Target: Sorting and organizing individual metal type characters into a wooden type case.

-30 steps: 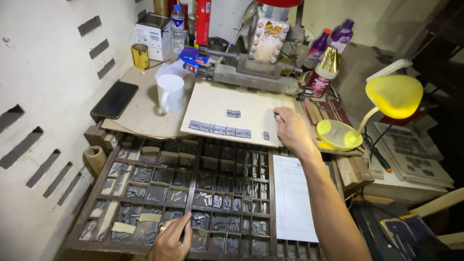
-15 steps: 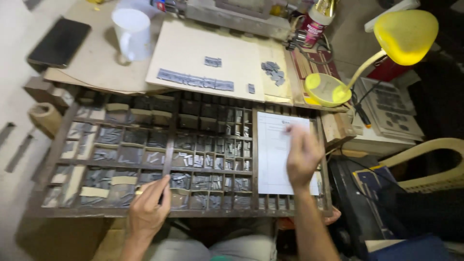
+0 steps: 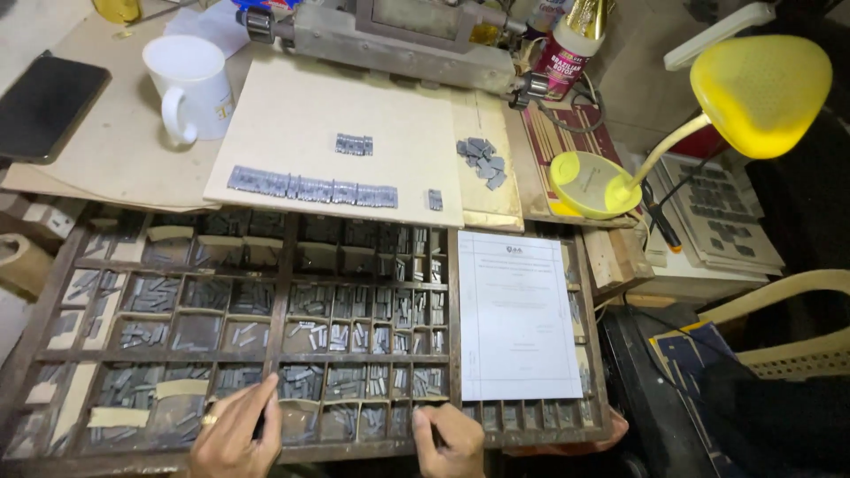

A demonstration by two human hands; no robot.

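- Your right hand (image 3: 450,440) has come off the white printed sheet (image 3: 518,316), where it hovered half a second ago, and now sits at the near rail of the wooden type case (image 3: 282,292), beside your left.
- Your left hand (image 3: 237,434) has slid right along the front row; its fingers now dip into a near compartment of metal type (image 3: 301,382).
- Left grip: fingers curled down into the sorts, ring showing, but you can't tell from here whether anything is pinched.
- Right grip: fingers bent over the rail, fingertips at the front compartments; whether it holds a piece is hidden too.
- The case is dark, worn timber, cut into many small square cells, each packed with dull grey rectangular slugs; a few cells hold tan paper strips.
- Beyond it, a pale flat board (image 3: 345,142) carries a long row of set type (image 3: 312,188), a short block and a loose pile at the right.
- A glossy white mug (image 3: 189,86) stands left of the board, a black phone (image 3: 44,106) further left, a yellow plastic lamp (image 3: 753,84) at the right.
- Both wrists are cut off by the bottom edge; the machine at the top of the table is only partly in view.
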